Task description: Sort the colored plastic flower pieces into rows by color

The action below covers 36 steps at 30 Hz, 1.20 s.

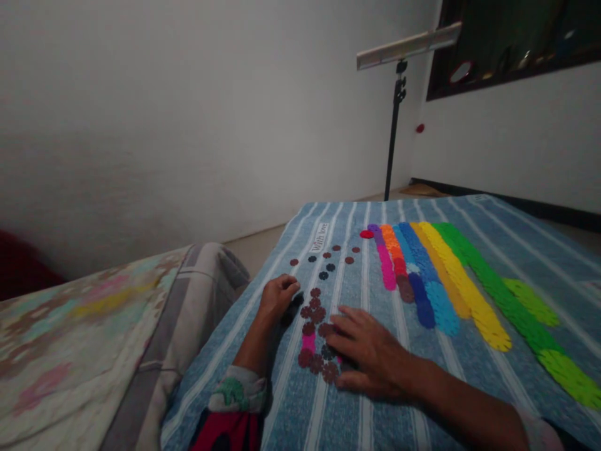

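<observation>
Brown notched discs look light, stiff, best rim-pinched; your right hand spreads, seemingly empty, your left hand curls, contents unclear.

Probably a home: floral blanket, striped cloth.

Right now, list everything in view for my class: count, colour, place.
Loose discs: many, brown, black, pink, centre.
Disc rows: several, multicoloured, right.
Red disc: one, red, by rows' far end.
Label: one, pale, beyond loose discs.
Striped cloth: one, blue-white, beneath.
Flowered cover: one, pale multicoloured, left.
Unclear item: one, dark red, left edge.
Stand: one, black, pale crossbar, behind.
Window: one, dark, top right.
Wall spot: one, red, right.
Walls: two, whitish, behind.
Left hand: one, beside loose discs.
Right hand: one, over loose discs.
</observation>
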Each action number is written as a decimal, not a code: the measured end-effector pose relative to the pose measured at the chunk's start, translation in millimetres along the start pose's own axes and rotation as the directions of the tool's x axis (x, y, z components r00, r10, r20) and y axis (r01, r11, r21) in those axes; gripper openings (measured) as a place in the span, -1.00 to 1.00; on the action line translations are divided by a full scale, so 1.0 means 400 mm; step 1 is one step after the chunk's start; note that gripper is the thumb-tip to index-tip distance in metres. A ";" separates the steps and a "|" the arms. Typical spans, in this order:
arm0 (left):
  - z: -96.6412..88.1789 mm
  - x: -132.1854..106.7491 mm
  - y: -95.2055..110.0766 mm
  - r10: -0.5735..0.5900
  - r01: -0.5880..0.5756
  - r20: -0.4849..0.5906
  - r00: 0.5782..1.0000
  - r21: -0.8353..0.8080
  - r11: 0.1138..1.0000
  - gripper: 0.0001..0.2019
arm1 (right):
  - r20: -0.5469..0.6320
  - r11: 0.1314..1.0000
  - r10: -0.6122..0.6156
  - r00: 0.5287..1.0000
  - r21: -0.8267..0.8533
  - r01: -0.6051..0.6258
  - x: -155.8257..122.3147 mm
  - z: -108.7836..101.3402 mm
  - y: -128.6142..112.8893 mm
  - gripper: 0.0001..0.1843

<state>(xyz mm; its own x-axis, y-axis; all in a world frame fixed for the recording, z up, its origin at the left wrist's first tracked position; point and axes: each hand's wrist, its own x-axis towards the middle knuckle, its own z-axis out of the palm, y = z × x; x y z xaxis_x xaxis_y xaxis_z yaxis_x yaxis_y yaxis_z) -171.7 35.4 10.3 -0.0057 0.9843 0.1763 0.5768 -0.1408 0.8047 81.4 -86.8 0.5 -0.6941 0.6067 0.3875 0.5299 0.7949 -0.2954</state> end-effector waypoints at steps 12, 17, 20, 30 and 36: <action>0.030 -0.167 0.001 0.120 -0.124 0.036 0.992 0.163 0.979 -0.59 | 0.119 0.985 -0.107 0.987 -0.120 0.121 0.102 0.074 -0.039 -0.62; 0.127 -0.130 0.049 0.194 -0.195 0.027 0.981 0.048 0.980 -0.65 | 0.028 0.992 -0.009 1.000 -0.128 0.012 0.112 0.082 0.037 -0.67; 0.187 -0.096 0.092 0.206 -0.207 0.044 0.978 0.022 0.978 -0.67 | -0.011 0.989 0.040 0.999 -0.143 -0.041 0.118 0.085 0.084 -0.69; 0.121 -0.124 0.003 0.237 -0.184 -0.102 0.966 0.375 0.909 -0.65 | -0.104 0.965 0.188 0.977 -0.167 -0.204 0.091 0.040 0.117 -0.71; 0.124 -0.217 -0.099 0.259 -0.182 -0.100 0.961 0.478 0.859 -0.60 | -0.058 0.975 0.134 0.989 -0.173 -0.142 0.029 0.043 0.040 -0.79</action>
<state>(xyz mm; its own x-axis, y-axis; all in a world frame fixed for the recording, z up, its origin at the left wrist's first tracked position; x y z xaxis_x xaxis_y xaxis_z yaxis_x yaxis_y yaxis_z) -153.3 -39.3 -64.9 0.0625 0.8987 0.4342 0.8873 -0.2492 0.3881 73.4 -67.0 -14.6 -0.5876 0.7065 0.3946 0.6993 0.6886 -0.1916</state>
